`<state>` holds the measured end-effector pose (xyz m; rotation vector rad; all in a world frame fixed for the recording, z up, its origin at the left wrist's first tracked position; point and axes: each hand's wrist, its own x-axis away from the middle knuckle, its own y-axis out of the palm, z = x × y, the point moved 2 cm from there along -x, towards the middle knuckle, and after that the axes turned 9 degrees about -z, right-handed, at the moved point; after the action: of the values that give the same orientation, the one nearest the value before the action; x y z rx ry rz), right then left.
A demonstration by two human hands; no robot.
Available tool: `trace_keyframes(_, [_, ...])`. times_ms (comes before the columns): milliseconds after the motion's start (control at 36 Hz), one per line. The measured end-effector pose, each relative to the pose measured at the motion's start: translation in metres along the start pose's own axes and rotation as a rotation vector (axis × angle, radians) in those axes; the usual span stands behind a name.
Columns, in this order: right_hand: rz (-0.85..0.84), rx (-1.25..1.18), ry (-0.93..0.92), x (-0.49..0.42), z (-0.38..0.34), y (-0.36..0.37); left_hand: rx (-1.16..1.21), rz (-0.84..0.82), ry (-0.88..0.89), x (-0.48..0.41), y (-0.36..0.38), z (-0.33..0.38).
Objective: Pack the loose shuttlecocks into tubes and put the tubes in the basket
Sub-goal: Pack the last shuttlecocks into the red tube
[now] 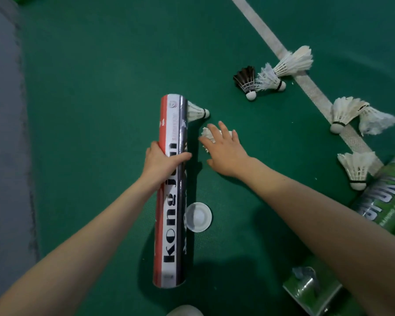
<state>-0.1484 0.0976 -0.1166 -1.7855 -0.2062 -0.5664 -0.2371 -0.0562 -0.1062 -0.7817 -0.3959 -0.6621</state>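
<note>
While your left hand (163,159) curls its fingers and thumb round the long red, white and black cardboard tube (171,201), note the grip as closed tight on the tube, a little above its middle. The tube runs away from you over the green court floor (100,76); you cannot tell whether it rests on the floor or is lifted off it. A small white feather shuttlecock (197,111) lies just beside the tube's far end, on its right. Its cork points right and its skirt is partly hidden behind the tube. Your right hand (224,151) is palm down, fingers spread and nearly straight, laid over a second white feather shuttlecock (208,134) on the floor near the tube. That grip is wide and visibly pinches nothing. A round clear plastic cap (197,216) sits on the floor just beside the tube's right flank, nearer you. Farther right, along the white court line (271,39), lie a black-feathered shuttlecock (246,82), two white ones touching it (270,79) (294,61), a white pair (343,112) (376,120) on the line, and a single white one (356,167). That last one is just beside a green printed tube (388,201) at the right edge. Another green tube end (312,290) shows under your right forearm. A grey floor strip (2,133) borders the left.
</note>
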Motion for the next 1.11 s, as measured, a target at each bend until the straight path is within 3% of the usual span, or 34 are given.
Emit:
trace_keyframes(167, [0.111,0.058,0.04,0.008,0.023,0.01,0.227,0.022,-0.15,0.004,0.019,-0.034])
trace_keyframes(333, [0.243,-0.104,0.159,0.035,0.06,0.015,0.278,0.015,-0.101,0.001,0.046,-0.013])
trace_keyframes(472, [0.434,-0.412,0.269,0.061,0.091,0.003,0.218,-0.131,0.045,0.005,0.088,0.038])
trace_keyframes(639, [0.716,-1.008,0.44,0.097,0.121,-0.025,0.179,-0.226,0.197,0.017,0.092,0.095])
trace_keyframes(722, [0.862,-1.241,0.481,0.108,0.137,-0.035,0.092,-0.328,0.258,0.024,0.085,0.111])
trace_keyframes(833, [0.959,-1.39,0.497,0.12,0.154,-0.046,-0.276,-0.339,0.392,0.035,0.086,0.125])
trace_keyframes(944, [0.984,-1.366,0.557,0.129,0.156,-0.05,-0.559,-0.208,0.519,0.041,0.094,0.127])
trace_keyframes(1111, [1.132,-1.301,0.583,0.143,0.16,-0.053,-0.645,-0.149,0.586,0.043,0.095,0.125])
